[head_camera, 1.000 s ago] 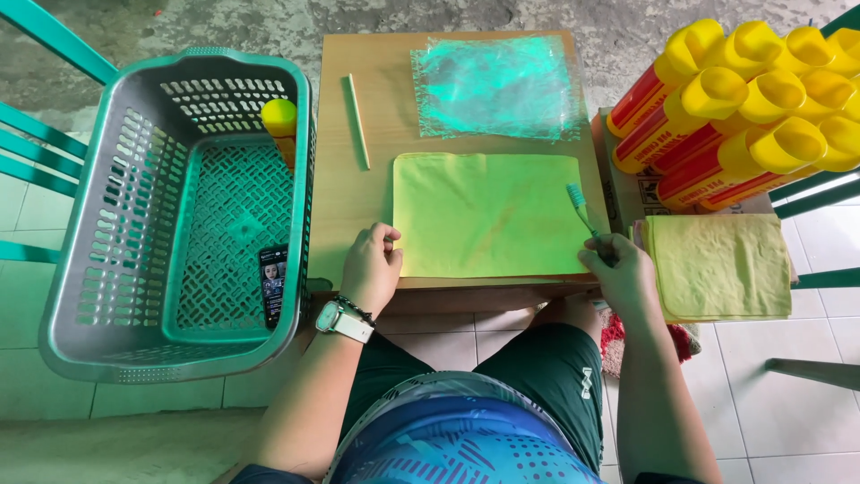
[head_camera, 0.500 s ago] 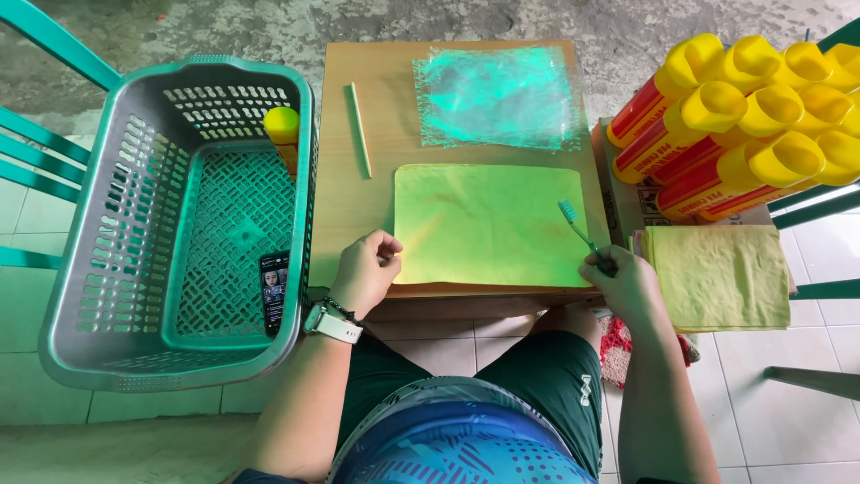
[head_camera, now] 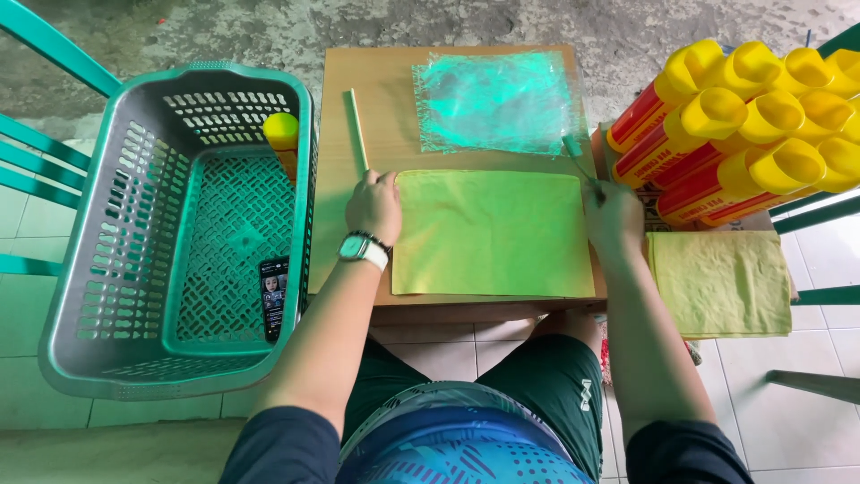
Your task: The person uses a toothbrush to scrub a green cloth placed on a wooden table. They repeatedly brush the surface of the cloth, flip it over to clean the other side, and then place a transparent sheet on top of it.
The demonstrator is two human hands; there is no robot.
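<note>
Left hand: left hand (head_camera: pixel 374 206) sits just left of centre in the frame, knuckles up, fingers curled down at the upper left corner of the green cloth (head_camera: pixel 491 233); it presses there, and whether the fingers pinch the corner cannot be told.
Right hand: right hand (head_camera: pixel 613 215) lies at the cloth's right edge, right of centre, closed around a thin green-tipped tool (head_camera: pixel 578 154) that slants up and left from the fist.
Wrist: a watch (head_camera: pixel 363 250) with a pale strap circles the left wrist.
Green cloth: spread flat on the near half of the wooden table (head_camera: pixel 385 81), centre of the frame, between the two hands.
Folded cloth: a yellow-green cloth (head_camera: pixel 722 282) rests at the right of the frame, just beyond the table's right side.
Basket: a teal plastic basket (head_camera: pixel 107 224) fills the left of the frame; a phone (head_camera: pixel 273 296) lies on its floor and a yellow-capped bottle (head_camera: pixel 283 143) stands at its far right corner.
Stick: a thin pale-green stick (head_camera: pixel 358 130) lies on the table above the left hand.
Plastic bag: a clear bag (head_camera: pixel 494 100) lies flat on the far half of the table, top centre.
Bottles: red bottles with yellow caps (head_camera: pixel 743 116) lie stacked at the upper right.
</note>
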